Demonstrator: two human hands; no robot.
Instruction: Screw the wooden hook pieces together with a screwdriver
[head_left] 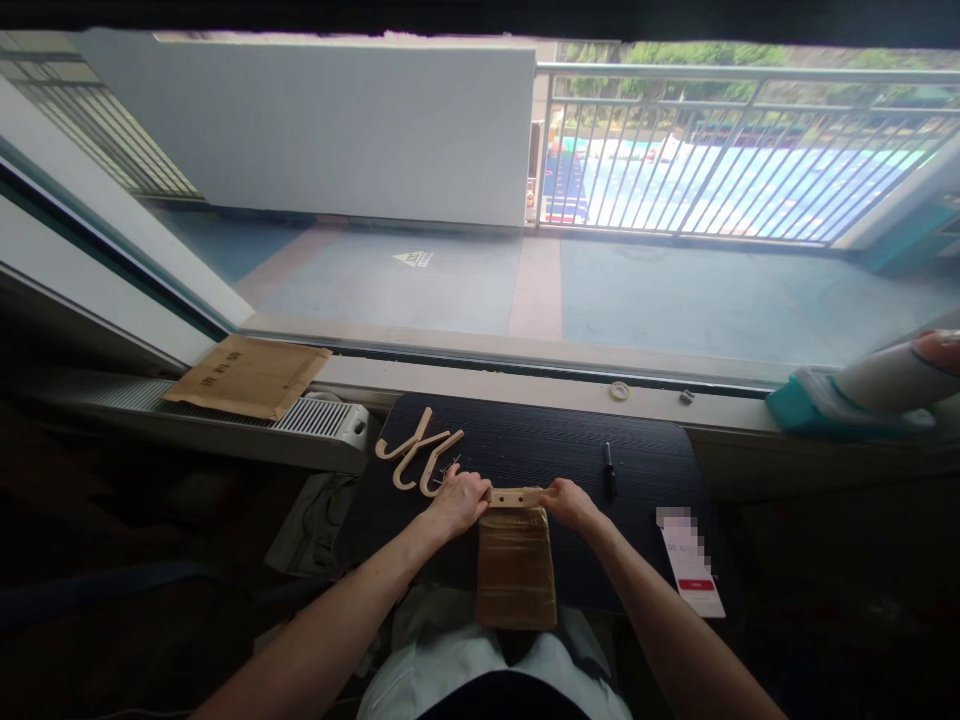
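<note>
A short, light wooden strip with dark holes (517,498) is held level between my two hands. My left hand (460,500) closes its fingers on the left end, and my right hand (573,502) pinches the right end. Just below the strip is a tape-wrapped brown package (516,570), its near end over my lap. Several hook-shaped wooden pieces (420,450) lie beyond my left hand, partly overlapping. Some thin small bits (450,466), too small to name, are beside that hand. To the right of my right hand rests a screwdriver (610,472) with a dark handle.
The black table (540,430) stands against a window sill (525,383). A phone (691,565) lies at its right edge. On the sill are a tape roll (619,391) and a teal container (806,400). A brown envelope (247,375) covers part of the radiator (330,420).
</note>
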